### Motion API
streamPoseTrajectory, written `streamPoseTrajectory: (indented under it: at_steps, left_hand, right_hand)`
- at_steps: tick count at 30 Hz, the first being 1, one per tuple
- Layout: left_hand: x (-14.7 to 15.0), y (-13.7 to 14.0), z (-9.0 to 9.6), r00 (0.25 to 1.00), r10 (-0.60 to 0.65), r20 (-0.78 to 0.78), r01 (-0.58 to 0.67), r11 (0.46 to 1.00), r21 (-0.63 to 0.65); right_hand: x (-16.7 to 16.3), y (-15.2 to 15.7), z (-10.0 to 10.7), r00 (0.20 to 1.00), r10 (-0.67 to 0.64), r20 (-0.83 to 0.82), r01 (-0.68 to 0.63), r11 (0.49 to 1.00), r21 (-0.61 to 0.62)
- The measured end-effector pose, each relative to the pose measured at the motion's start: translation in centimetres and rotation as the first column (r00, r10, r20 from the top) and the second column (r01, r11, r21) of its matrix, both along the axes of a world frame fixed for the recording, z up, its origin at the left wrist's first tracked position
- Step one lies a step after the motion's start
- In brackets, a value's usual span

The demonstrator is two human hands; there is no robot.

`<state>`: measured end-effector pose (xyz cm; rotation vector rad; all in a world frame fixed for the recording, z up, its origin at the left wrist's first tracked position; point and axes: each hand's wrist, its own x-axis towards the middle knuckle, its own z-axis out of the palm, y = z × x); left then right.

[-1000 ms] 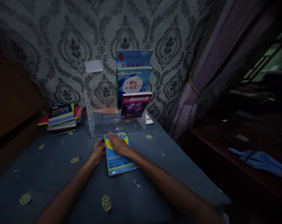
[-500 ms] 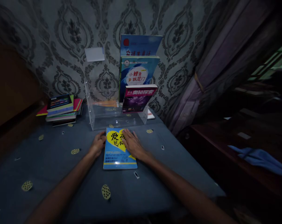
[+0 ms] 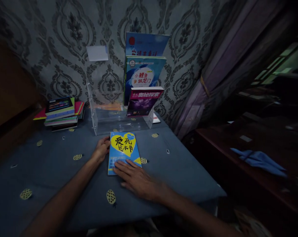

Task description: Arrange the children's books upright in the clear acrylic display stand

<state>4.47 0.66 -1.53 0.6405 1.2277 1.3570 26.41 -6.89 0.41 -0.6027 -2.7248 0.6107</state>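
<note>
Right hand point(image 3: 140, 181) had moved down the blue book point(image 3: 121, 153), its grip flat and unclamped, while the left hand point(image 3: 101, 150) met the left edge, clamping unclear; 3 books point(image 3: 144, 102) already filled rack point(image 3: 114, 126) places, this book remaining on the tabletop point(image 3: 178, 174).

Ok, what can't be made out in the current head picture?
All in the head view:
Blue-and-yellow paperback book: part of its lower print, under the right hand.
Tall blue rear book: lower cover, behind the teal book with a white oval.
Black-covered book atop the left pile: print too small and dim.
Bare right forearm: cut off by the bottom edge.
</note>
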Motion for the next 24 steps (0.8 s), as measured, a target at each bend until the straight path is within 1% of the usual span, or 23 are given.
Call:
streamPoseTrajectory:
  at_steps: [3,6,8,10,14,16,18,19,21,22,24]
  left_hand:
    - [-0.1,0.0,-0.1,1.0,-0.015,0.009,0.015,1.0,0.001]
    - [-0.1,0.0,-0.1,0.999,-0.031,0.014,0.031,1.0,-0.004]
    - [0.0,0.0,0.1,0.999,-0.049,0.018,0.049,0.999,-0.012]
    - [0.0,-0.1,0.4,0.997,-0.073,0.023,0.073,0.997,-0.022]
    - [0.0,-0.3,1.2,0.991,-0.127,0.034,0.128,0.992,-0.02]
    - [0.0,-0.4,1.6,0.988,-0.144,0.053,0.144,0.99,-0.001]
    - [0.3,-0.4,2.1,0.985,-0.151,0.079,0.15,0.989,0.021]
    - [0.5,-0.4,2.3,0.984,-0.155,0.092,0.153,0.988,0.035]
    - [1.0,-0.2,3.0,0.981,-0.169,0.101,0.162,0.984,0.075]
    - [1.3,0.0,3.3,0.978,-0.181,0.1,0.172,0.98,0.097]
    - [2.1,0.4,4.2,0.972,-0.215,0.092,0.203,0.97,0.131]
  right_hand:
    - [2.9,-0.2,0.0,0.996,-0.091,-0.01,0.09,0.995,-0.04]
    - [4.7,0.4,-0.5,0.967,-0.255,-0.008,0.253,0.964,-0.086]
    - [5.0,1.1,-1.0,0.935,-0.355,0.003,0.353,0.929,-0.114]
    - [4.8,2.0,-1.6,0.904,-0.426,0.008,0.424,0.896,-0.134]
    - [4.0,4.3,-2.6,0.876,-0.48,-0.054,0.465,0.868,-0.173]
    - [3.8,5.6,-2.9,0.845,-0.517,-0.138,0.476,0.844,-0.248]
    - [3.9,6.9,-3.1,0.787,-0.57,-0.235,0.457,0.795,-0.398]
    - [3.9,7.4,-3.1,0.759,-0.59,-0.276,0.415,0.765,-0.493]
    - [4.1,8.3,-2.9,0.732,-0.597,-0.329,0.26,0.691,-0.675]
    - [4.3,8.6,-2.8,0.729,-0.591,-0.345,0.173,0.647,-0.743]
    - [4.6,8.9,-2.3,0.72,-0.589,-0.367,0.049,0.571,-0.82]
